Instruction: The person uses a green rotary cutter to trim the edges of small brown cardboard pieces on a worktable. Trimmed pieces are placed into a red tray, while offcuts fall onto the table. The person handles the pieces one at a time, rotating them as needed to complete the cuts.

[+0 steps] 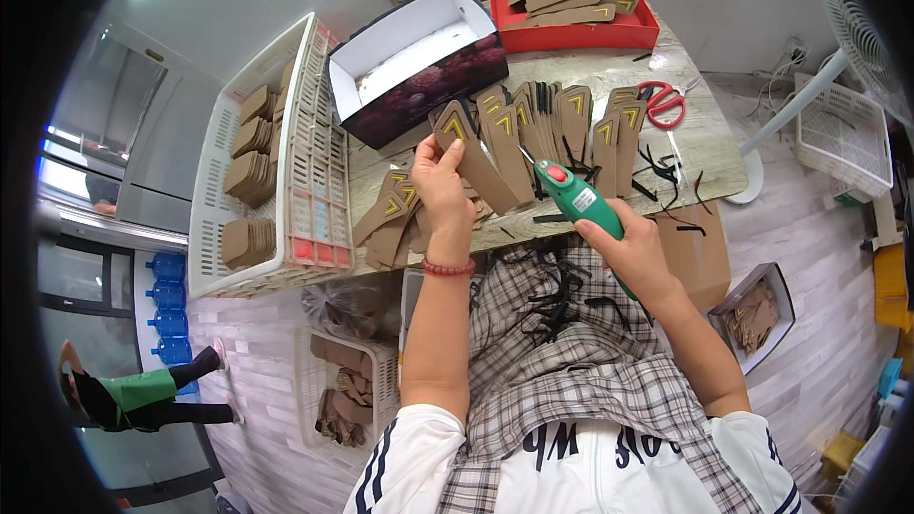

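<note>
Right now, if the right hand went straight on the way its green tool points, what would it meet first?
Probably the brown piece with a yellow chevron, just past the tip of the green tool; depth is unclear.

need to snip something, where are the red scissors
In the head view, the red scissors lie on the right of the table, beside the brown pieces and below the red box.

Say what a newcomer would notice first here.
Probably the green tool with its red button, in the right hand near the table's front edge. The left hand beside it holds a brown piece with a yellow chevron. Then come the red box at the table's far side and the red-handled scissors at right.
</note>
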### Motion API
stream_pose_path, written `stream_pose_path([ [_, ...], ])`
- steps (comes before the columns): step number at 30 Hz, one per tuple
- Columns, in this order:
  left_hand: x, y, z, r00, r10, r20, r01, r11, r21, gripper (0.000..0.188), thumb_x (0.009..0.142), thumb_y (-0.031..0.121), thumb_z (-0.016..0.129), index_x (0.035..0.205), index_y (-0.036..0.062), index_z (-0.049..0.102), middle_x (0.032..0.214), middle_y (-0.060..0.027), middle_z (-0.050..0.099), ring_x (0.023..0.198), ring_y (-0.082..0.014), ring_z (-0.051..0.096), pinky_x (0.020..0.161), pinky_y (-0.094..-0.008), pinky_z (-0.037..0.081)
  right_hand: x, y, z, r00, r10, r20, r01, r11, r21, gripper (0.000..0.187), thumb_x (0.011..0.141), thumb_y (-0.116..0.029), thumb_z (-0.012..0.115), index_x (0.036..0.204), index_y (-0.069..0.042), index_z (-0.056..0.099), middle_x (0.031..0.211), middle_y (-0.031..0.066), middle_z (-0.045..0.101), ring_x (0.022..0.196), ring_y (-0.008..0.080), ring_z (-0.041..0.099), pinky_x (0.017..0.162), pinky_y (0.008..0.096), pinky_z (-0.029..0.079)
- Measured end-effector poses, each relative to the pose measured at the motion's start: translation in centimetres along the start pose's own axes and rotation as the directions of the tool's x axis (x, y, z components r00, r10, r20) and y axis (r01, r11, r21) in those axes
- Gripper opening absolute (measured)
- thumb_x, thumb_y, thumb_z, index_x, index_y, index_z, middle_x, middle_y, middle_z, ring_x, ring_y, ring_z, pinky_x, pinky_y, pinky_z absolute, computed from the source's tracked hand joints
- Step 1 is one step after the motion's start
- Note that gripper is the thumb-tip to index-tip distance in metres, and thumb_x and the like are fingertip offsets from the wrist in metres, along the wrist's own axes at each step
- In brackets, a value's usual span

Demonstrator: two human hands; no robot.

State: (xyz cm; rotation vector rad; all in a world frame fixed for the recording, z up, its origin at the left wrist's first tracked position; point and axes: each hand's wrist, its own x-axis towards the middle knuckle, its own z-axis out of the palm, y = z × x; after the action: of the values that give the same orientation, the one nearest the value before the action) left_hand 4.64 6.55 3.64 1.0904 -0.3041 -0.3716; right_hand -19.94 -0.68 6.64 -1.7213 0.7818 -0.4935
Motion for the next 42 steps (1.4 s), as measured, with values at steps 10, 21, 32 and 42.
stream_pose_path([
  [10,-3.8,-0.9,4.0,0.988,-0.155,-0.002,0.152,0.973,-0.176,0.005,0.088,0.011,0.068,0.09,0.0064,0.066,0.081,-0.0011,0.069,0.065,-0.0069,0.06,0.058,-0.0211,0.046,0.2,-0.2,-0.1,0.998,-0.022,-0.056,0.025,0.997,0.067,0.038,0.083,-0.031,0.074,0.098,0.002,0.063,0.064,0.004,0.059,0.051,0.0083,0.052,0.047,0.0264,0.043],
  [21,-5.4,-1.8,4.8,0.955,-0.278,0.105,0.296,0.928,-0.227,0.005,0.088,0.009,0.067,0.089,0.0063,0.064,0.082,-0.0016,0.068,0.066,-0.0102,0.062,0.064,-0.0251,0.048,0.2,-0.3,-0.2,0.995,-0.024,-0.1,0.035,0.994,0.106,0.038,0.085,-0.031,0.073,0.1,0.002,0.063,0.064,0.0011,0.057,0.049,0.0056,0.052,0.043,0.0227,0.042],
  [32,-7.3,-2.5,4.5,0.933,-0.318,0.166,0.346,0.919,-0.187,0.007,0.09,0.01,0.065,0.093,0.003,0.065,0.083,-0.0029,0.069,0.07,-0.0095,0.062,0.067,-0.0239,0.05,0.3,-0.4,-0.2,0.991,-0.052,-0.126,0.064,0.994,0.09,0.038,0.084,-0.03,0.074,0.102,0.003,0.063,0.064,0.0022,0.06,0.049,0.0057,0.052,0.043,0.0221,0.042],
  [42,-7.1,-1.9,3.3,0.952,-0.231,0.2,0.255,0.961,-0.106,0.007,0.092,0.009,0.062,0.094,0.0025,0.065,0.084,-0.0025,0.068,0.071,-0.0078,0.062,0.066,-0.0211,0.05,0.4,0.4,-0.9,0.993,-0.066,-0.1,0.074,0.995,0.07,0.034,0.085,-0.028,0.073,0.101,0.001,0.064,0.065,0.0015,0.058,0.053,0.0052,0.052,0.046,0.023,0.041],
])
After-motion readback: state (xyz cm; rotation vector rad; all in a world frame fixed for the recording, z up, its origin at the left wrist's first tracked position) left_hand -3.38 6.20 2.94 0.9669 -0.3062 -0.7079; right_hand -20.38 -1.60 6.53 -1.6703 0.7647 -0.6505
